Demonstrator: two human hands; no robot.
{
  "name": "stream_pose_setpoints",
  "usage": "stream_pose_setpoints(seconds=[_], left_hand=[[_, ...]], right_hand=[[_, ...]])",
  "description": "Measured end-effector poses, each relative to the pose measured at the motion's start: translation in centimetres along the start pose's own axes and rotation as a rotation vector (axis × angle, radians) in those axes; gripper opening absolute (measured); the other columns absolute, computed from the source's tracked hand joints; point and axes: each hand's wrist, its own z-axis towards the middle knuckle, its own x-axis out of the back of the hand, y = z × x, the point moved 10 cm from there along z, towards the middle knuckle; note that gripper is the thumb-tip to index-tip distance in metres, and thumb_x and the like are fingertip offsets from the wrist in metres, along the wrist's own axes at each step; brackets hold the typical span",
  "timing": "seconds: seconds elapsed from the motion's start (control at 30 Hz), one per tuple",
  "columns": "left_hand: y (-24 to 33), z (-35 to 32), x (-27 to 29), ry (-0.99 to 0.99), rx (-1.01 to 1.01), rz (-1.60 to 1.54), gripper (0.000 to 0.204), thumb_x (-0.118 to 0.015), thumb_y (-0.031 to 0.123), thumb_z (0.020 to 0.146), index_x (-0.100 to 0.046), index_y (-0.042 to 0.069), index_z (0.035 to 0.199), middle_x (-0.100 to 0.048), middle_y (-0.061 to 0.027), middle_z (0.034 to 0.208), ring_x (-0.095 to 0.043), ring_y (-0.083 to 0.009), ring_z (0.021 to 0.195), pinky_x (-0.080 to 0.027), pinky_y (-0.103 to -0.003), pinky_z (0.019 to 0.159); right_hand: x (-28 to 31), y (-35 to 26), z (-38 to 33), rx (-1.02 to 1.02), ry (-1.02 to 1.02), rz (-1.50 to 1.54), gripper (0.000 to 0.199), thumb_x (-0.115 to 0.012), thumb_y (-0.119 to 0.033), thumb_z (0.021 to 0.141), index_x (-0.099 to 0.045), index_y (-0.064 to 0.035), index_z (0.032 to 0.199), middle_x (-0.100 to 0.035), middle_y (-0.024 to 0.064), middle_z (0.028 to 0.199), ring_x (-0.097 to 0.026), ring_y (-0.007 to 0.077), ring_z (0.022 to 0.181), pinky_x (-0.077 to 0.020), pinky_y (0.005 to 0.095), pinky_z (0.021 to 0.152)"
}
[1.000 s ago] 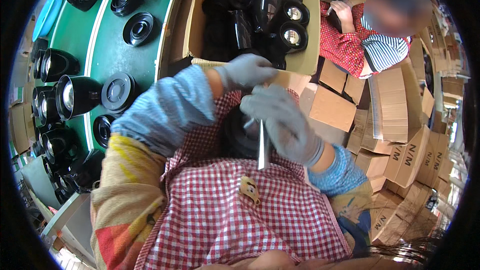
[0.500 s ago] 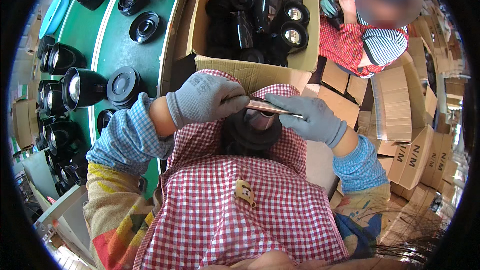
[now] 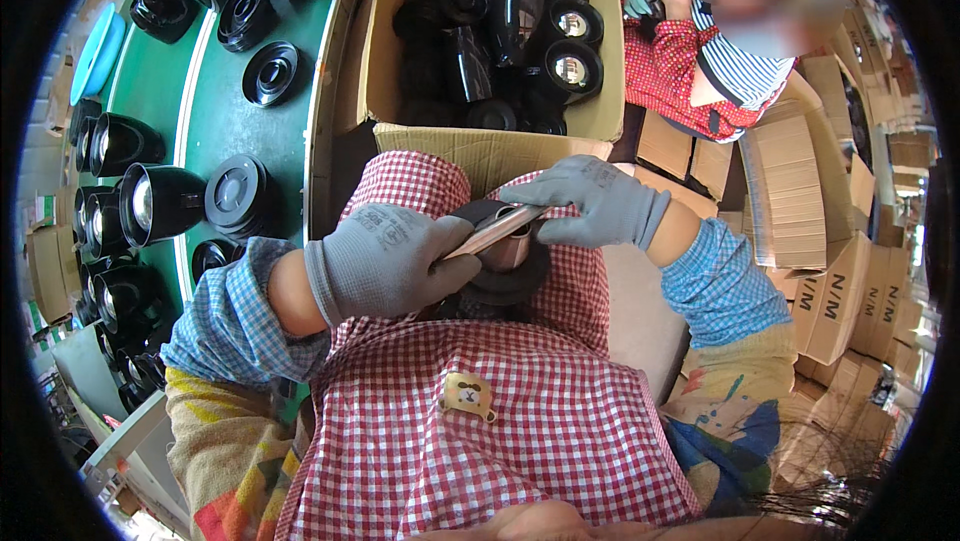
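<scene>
- Left hand (image 3: pixel 385 263) in a grey glove, closed around the near end of a shiny metal strip (image 3: pixel 497 229), fingers curled tight.
- Right hand (image 3: pixel 590 203) in a matching grey glove, fingers folded over the far end of the same strip, thumb side pressed down on it.
- Metal strip held slantwise between the two hands, above the lap, touching the top of a black round part (image 3: pixel 505 266).
- Black round part resting on the red checked apron (image 3: pixel 480 411), between the two hands, partly hidden by them; silver-pink centre showing just under the strip.
- Blue checked sleeves on both forearms, with patterned sleeve covers below the elbows.
- Small bear-shaped badge (image 3: pixel 467 396) pinned on the apron, nearer than the hands.
- Open cardboard box (image 3: pixel 480 146) just beyond the knees, filled with black lamp-like housings (image 3: pixel 500 31), some with mirrored centres.
- Green surface (image 3: pixel 215 126) to the left, carrying black round covers (image 3: pixel 270 73) and black cone-shaped housings (image 3: pixel 150 203) in rows.
- Pale blue lid-like piece (image 3: pixel 97 53) at the far left edge of the surface.
- Another person in a red checked top (image 3: pixel 675 71) at the far right, gloved hand raised near the box.
- Stacks of flat brown cartons (image 3: pixel 800 221) at the right, well apart from the hands.
</scene>
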Motion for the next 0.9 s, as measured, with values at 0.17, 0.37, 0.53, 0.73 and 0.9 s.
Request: stream_pose_setpoints(seconds=[0.17, 0.37, 0.53, 0.73, 0.9], left_hand=[[0.4, -0.3, -0.2, -0.049, 0.035, 0.114, 0.028, -0.061, 0.033, 0.099, -0.063, 0.006, 0.109, -0.067, -0.014, 0.071, -0.068, -0.0318, 0.06, -0.053, -0.042, 0.058], [-0.4, 0.8, 0.2, -0.127, -0.012, 0.086, 0.035, -0.058, 0.035, 0.1, -0.065, 0.001, 0.101, -0.067, -0.0169, 0.072, -0.07, -0.0309, 0.067, -0.055, -0.043, 0.063], [0.5, 1.5, -0.6, -0.158, 0.061, 0.243, 0.041, -0.062, 0.025, 0.097, -0.053, 0.001, 0.128, -0.068, -0.0165, 0.082, -0.07, -0.0311, 0.068, -0.056, -0.041, 0.063], [0.4, 3.1, -2.8, -0.126, 0.167, 0.091, 0.056, -0.06, 0.021, 0.095, -0.039, -0.001, 0.142, -0.068, -0.0226, 0.089, -0.071, -0.0384, 0.073, -0.057, -0.046, 0.065], [-0.6, 3.8, -1.9, -0.028, 0.082, -0.093, 0.043, -0.053, 0.035, 0.102, -0.052, 0.005, 0.133, -0.067, -0.0203, 0.077, -0.069, -0.0389, 0.071, -0.053, -0.05, 0.064]], right_hand=[[-0.4, -0.4, 0.6, 0.028, -0.022, -0.076, 0.054, -0.073, -0.033, 0.084, -0.064, -0.0199, 0.136, -0.073, 0.014, 0.106, -0.068, 0.0342, 0.097, -0.0522, 0.0442, 0.088], [-0.9, -0.2, 1.1, -0.069, -0.114, -0.22, 0.055, -0.074, -0.038, 0.081, -0.065, -0.0226, 0.133, -0.073, 0.0122, 0.095, -0.07, 0.0329, 0.088, -0.0531, 0.0448, 0.079], [-1.0, -0.3, 1.2, -0.117, -0.302, -0.158, 0.047, -0.067, -0.051, 0.089, -0.064, -0.0226, 0.125, -0.073, 0.0137, 0.102, -0.07, 0.0353, 0.097, -0.053, 0.0473, 0.083], [-3.2, 0.9, 2.6, -0.063, -0.46, -0.197, 0.064, -0.066, -0.064, 0.088, -0.053, -0.025, 0.137, -0.073, 0.0155, 0.106, -0.069, 0.0391, 0.101, -0.0526, 0.0481, 0.087], [-3.5, 0.0, 2.5, -0.063, -0.384, 0.05, 0.069, -0.068, -0.058, 0.088, -0.048, -0.0257, 0.146, -0.071, 0.0177, 0.117, -0.067, 0.0383, 0.109, -0.0506, 0.0453, 0.096]])
